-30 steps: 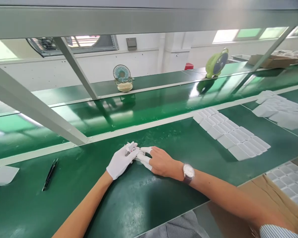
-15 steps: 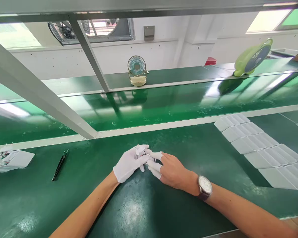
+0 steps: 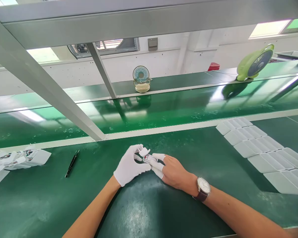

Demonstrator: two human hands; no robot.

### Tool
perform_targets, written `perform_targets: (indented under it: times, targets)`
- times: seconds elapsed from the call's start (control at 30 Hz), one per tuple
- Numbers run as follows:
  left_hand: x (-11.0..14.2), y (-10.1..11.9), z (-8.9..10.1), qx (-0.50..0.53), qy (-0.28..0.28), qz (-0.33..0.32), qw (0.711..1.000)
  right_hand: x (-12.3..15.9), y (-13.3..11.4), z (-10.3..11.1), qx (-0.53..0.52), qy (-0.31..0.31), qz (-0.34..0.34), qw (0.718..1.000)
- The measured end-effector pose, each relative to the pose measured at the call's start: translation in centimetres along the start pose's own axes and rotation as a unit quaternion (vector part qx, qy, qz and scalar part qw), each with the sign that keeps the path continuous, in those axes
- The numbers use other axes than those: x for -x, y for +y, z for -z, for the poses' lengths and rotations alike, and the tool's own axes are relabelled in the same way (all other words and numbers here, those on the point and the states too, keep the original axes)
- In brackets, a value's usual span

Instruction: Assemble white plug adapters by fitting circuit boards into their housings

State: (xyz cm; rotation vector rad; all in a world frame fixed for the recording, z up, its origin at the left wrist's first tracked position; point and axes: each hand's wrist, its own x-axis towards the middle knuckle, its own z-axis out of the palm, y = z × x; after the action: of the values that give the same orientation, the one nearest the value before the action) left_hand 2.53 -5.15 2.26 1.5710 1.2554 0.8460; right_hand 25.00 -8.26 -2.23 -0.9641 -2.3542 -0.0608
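My left hand [image 3: 130, 167], in a white glove, has its fingers curled around a small white plastic piece [image 3: 144, 152], its thumb held lower beside the part. Just right of it, a small open white plastic housing [image 3: 150, 158] shows thin wires and a bit of red inside. My right hand [image 3: 172, 170] wears white coverings on several fingers and pinches the housing from the right. The two parts are close together above the green work surface [image 3: 129, 208]. Whether wires join them is too small to make out.
Black tweezers [image 3: 72, 164] lie to the left. Beyond them sits a pile of white parts with wires [image 3: 20, 160]. Rows of white trays [image 3: 265, 148] stand at the right. A grey metal post [image 3: 59, 96] slants across the left. Two fans, one small [image 3: 141, 79] and one green [image 3: 254, 62], stand behind.
My left hand has opened a little, its thumb drawing off the parts, and the white piece and housing show more clearly. The view has shifted, bringing more of the left pile into sight.
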Motion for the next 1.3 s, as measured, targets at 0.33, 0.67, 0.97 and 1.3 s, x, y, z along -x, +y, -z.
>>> perform_targets:
  times: [0.33,0.67,0.97,1.3]
  targets:
    - [1.8,2.0,1.7,-0.480,-0.081,-0.274,0.830,-0.1,-0.6,0.6,0.036,0.048,0.010,0.998]
    - [1.6,2.0,0.3,-0.480,-0.118,-0.242,0.835,0.1,-1.6,1.1,0.063,0.073,0.064,0.993]
    - [1.8,2.7,0.0,-0.447,-0.114,-0.220,0.860,-0.4,-2.7,1.7,0.108,0.046,0.060,0.991]
    - [2.4,2.8,-0.5,-0.428,-0.096,-0.174,0.881,-0.3,-3.3,1.0,0.141,0.028,0.057,0.988]
